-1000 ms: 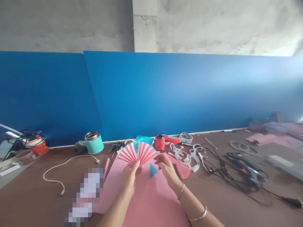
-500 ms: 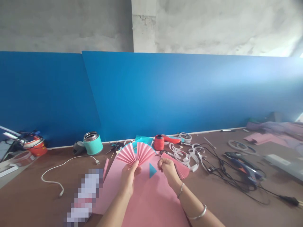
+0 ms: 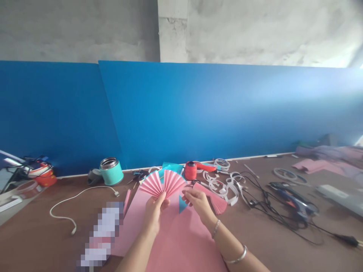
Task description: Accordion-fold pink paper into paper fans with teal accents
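A pleated pink paper fan [image 3: 164, 183] with a blue top edge is spread out, its gathered base pinched between the thumb and fingers of my left hand [image 3: 155, 209]. To the right, my right hand [image 3: 200, 204] is closed in a pinch; whatever its fingertips hold is too small to make out. A blue paper triangle [image 3: 182, 205] lies just left of those fingertips, partly covered by them. Beneath both hands is a large pink paper sheet [image 3: 181, 241]. Another folded pink paper piece [image 3: 215, 202] rests behind my right hand.
A red hair-dryer-shaped tool [image 3: 195, 169] stands behind the fan, beside tangled white strips [image 3: 227, 185]. Black cables [image 3: 263, 204] lie at right. At left are a turquoise metal-lined container [image 3: 111, 173], a white USB cable [image 3: 61, 200] and an orange tub [image 3: 47, 176].
My right hand has moved slightly left, its fingertips now overlapping the blue triangle's right side. My left hand and the fan have stayed in place.
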The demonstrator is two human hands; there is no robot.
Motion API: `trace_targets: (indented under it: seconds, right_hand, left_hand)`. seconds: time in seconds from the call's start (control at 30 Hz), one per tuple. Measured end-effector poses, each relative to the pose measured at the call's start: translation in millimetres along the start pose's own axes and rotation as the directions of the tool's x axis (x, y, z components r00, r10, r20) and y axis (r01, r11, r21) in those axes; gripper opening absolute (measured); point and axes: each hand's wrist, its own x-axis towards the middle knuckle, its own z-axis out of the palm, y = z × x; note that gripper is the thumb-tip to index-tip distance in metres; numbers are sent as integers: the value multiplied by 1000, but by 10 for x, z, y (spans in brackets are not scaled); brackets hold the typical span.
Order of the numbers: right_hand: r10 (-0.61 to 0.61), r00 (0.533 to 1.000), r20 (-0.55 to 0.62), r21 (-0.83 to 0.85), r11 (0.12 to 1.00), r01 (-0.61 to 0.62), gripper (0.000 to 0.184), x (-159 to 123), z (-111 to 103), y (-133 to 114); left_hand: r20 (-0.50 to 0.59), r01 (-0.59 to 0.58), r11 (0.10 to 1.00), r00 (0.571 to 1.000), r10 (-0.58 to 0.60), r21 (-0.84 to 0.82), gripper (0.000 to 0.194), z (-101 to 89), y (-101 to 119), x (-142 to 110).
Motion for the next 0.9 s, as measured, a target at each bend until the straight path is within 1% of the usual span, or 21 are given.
trace_targets:
  seconds: [0.1,0.23,0.37,0.43,0.53,0.6,0.73,0.9]
  right_hand:
    - [-1,1000,-26,-33,999,0,30,-16,3,-24]
    - [-9,998,-65,-52,999,5,40,-28,4,-28]
    - [-75,996,-40,-19,997,74,25,-30,6,-28]
    - [-106,994,2,-17,994,106,25,-39,12,-42]
    - [-102,993,62,-4,995,103,27,-65,19,-78]
    - [-108,993,52,27,994,107,27,-78,19,-100]
    - [-130,992,-5,83,988,130,22,-77,11,-114]
    - [-95,995,22,57,994,93,19,-68,3,-111]
  left_hand:
    - [7,-6,1000,1000,6,6,38,6,7,-11]
    - [10,-2,1000,1000,2,10,37,15,19,-21]
    - [23,5,1000,1000,-5,14,36,28,36,-32]
    - [38,4,1000,999,-5,14,36,38,42,-44]
    - [66,1,1000,998,-1,11,35,55,45,-63]
    - [84,3,1000,996,-3,9,36,63,41,-71]
    - [106,9,1000,994,-10,13,38,63,35,-70]
    - [112,-6,1000,994,5,9,42,57,49,-72]
